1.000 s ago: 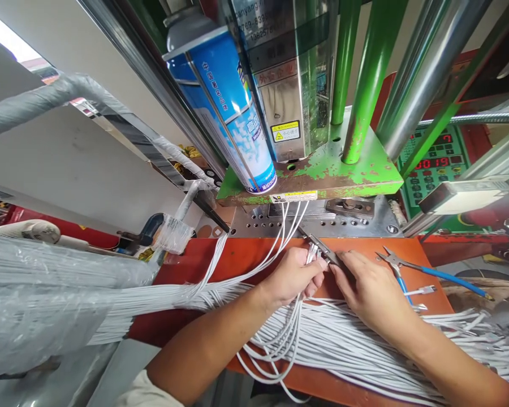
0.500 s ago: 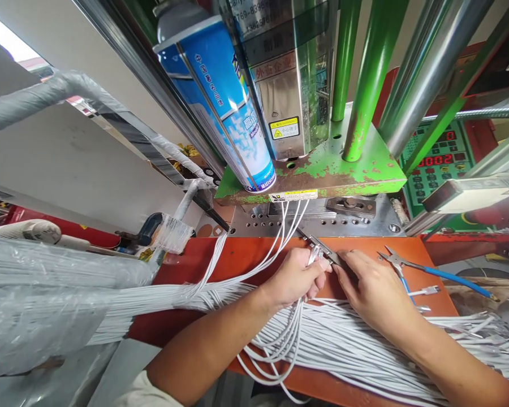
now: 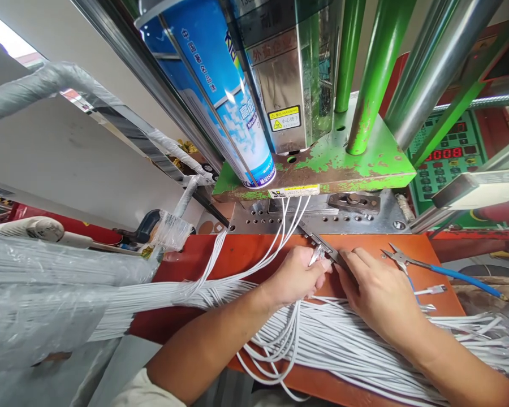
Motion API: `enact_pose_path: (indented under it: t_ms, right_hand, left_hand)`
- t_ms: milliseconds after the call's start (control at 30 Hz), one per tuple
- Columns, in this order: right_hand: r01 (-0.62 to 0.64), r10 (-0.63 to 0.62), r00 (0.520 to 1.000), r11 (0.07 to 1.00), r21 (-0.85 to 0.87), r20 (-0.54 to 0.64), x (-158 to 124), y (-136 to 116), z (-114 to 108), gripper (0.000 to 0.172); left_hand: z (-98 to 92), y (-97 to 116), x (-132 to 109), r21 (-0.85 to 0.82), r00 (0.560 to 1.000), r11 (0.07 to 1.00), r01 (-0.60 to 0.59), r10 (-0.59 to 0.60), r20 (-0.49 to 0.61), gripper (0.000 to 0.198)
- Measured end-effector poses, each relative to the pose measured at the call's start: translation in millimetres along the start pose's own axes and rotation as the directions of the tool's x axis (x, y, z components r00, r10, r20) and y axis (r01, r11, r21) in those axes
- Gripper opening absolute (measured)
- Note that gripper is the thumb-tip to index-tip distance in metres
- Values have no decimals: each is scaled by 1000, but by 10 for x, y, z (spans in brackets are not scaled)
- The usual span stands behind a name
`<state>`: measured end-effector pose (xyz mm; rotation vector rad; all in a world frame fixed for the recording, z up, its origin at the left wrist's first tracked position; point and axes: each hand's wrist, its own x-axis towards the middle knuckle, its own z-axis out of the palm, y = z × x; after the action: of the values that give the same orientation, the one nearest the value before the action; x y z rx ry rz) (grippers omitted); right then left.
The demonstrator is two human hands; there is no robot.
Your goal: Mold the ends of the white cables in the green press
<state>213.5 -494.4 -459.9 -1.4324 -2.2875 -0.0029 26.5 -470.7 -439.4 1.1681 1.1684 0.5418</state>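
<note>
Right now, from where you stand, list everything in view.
spray can: 1, blue and white, tilted in front of the press
press plate: 1, green with rust, above the mould plate
mould plate: 1, steel, behind the bench
control panel: 1, green with red digits, far right
bench: 1, orange, beneath the cables
cables: many, white, across the bench
wrapped bundle: 1, white in clear plastic, far left
pliers: 1, blue handles, right of the hands on the bench
small tool: 1, steel, in the right hand
left hand: 1, gripping cables
right hand: 1, beside the left hand
</note>
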Motion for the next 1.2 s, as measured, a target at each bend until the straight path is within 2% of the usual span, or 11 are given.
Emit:
enact_pose_path:
  t_ms: [233, 300, 367, 433, 600, 767, 867, 1000, 1067, 1133, 1200]
  right_hand:
    - [-133, 105, 988, 953, 273, 116, 6, 41, 40, 25]
    - [-183, 165, 982, 942, 281, 86, 11, 67, 47, 25]
    - [-204, 202, 979, 939, 277, 38, 13, 90, 49, 25]
    - [-201, 205, 979, 939, 279, 16, 14, 101, 48, 25]
    - [-176, 166, 984, 943, 281, 57, 19, 72, 48, 24]
    - [-112, 103, 994, 956, 272, 48, 15, 52, 40, 25]
    - [-62, 50, 997, 966, 251, 55, 15, 69, 29, 26]
    - [-77, 70, 997, 955, 285, 35, 8, 112, 48, 24]
    - [-120, 122, 992, 956, 269, 6, -1, 134, 69, 23]
    - [-149, 155, 988, 955, 257, -3, -9, 150, 85, 22]
    - [-158, 161, 987, 953, 258, 9, -13, 156, 92, 22]
  left_hand:
    - [-26, -1, 4, 55, 999, 998, -31, 30, 18, 43]
    - [-83, -23, 14, 169, 990, 979, -115, 127, -63, 40]
    - [-138, -53, 29, 278, 950, 940, -199, 255, -181, 33]
    - [-171, -72, 45, 304, 934, 926, -223, 292, -204, 28]
    - [-158, -28, 63, 215, 982, 965, -152, 172, -78, 38]
    - [-91, 4, 65, 16, 991, 995, -94, 95, -94, 29]
    - [-47, -16, 80, -3, 984, 995, -96, 94, -149, 31]
    - [-97, -39, 100, 154, 988, 986, -69, 89, -125, 34]
    - [-176, -45, 98, 341, 951, 927, -154, 232, -202, 34]
    - [-256, -49, 91, 490, 881, 846, -210, 381, -279, 31]
    - [-310, -52, 85, 512, 876, 835, -199, 386, -289, 30]
